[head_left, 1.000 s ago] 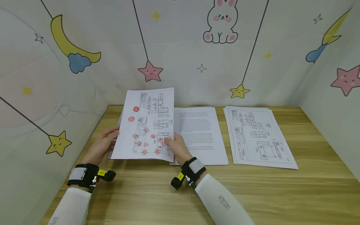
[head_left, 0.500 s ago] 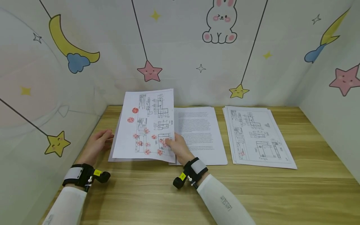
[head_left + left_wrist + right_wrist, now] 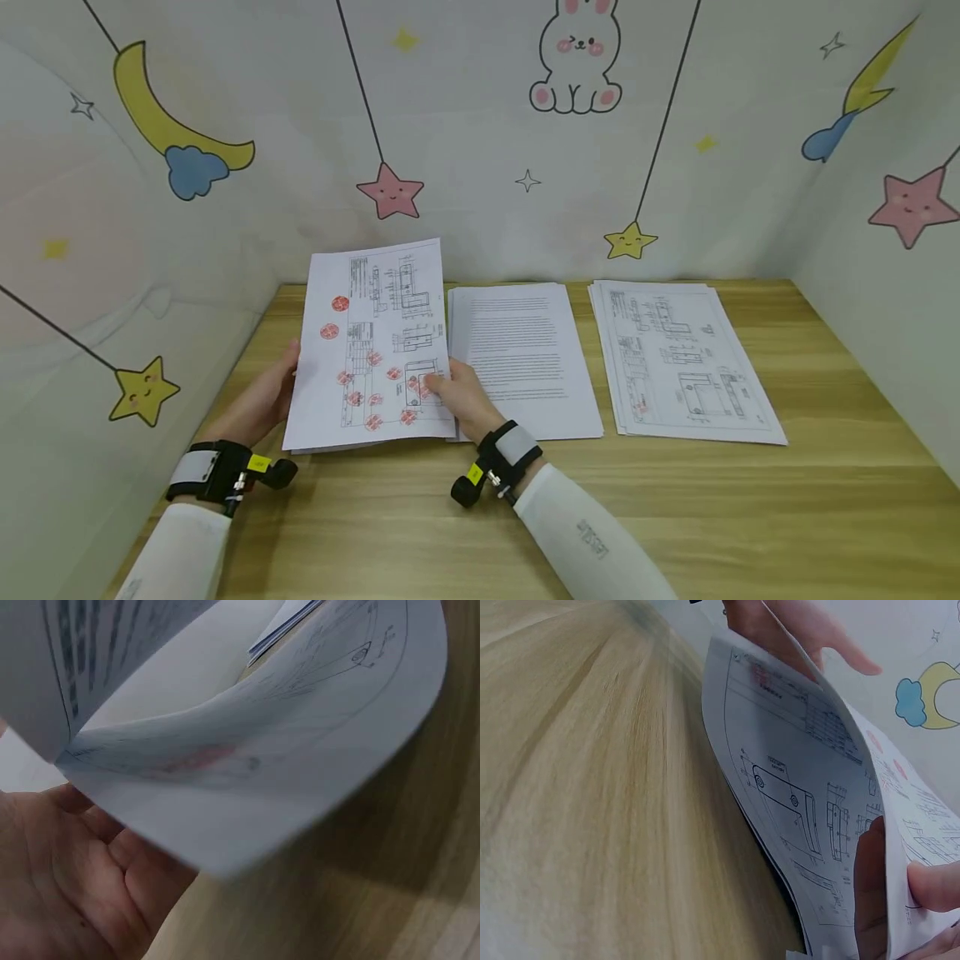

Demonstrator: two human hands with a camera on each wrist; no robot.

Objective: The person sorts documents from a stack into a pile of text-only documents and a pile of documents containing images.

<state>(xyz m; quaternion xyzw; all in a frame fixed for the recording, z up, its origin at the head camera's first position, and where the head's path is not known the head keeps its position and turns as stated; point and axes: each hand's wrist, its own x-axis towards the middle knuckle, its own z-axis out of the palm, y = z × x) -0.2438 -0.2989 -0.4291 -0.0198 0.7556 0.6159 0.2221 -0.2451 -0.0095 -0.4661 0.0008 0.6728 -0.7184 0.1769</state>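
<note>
My right hand (image 3: 472, 402) pinches the right edge of a raised sheet of paper (image 3: 322, 358) printed with a technical drawing and several red stamps. In the right wrist view, the thumb (image 3: 935, 886) presses the stamped face and fingers lie behind it. Another drawing sheet (image 3: 780, 772) stands below it, with a gap between the two. At the left edge is my left hand (image 3: 266, 400), its fingers partly hidden behind the paper. The left wrist view shows its palm (image 3: 82, 877) under a curved sheet (image 3: 247, 802), and the right wrist view shows its thumb held out straight.
A stack of text pages (image 3: 525, 367) lies at the middle, partly beside the raised sheet. Farther right lies a slightly spread stack of drawings (image 3: 690, 367). The wooden table (image 3: 390, 533) meets a cartoon-printed wall (image 3: 480, 217) at the back and sides.
The raised sheet has shifted left and nearer, with the right hand keeping its pinch. My left hand moved off the left edge, then came back against it. The other stacks stay put.
</note>
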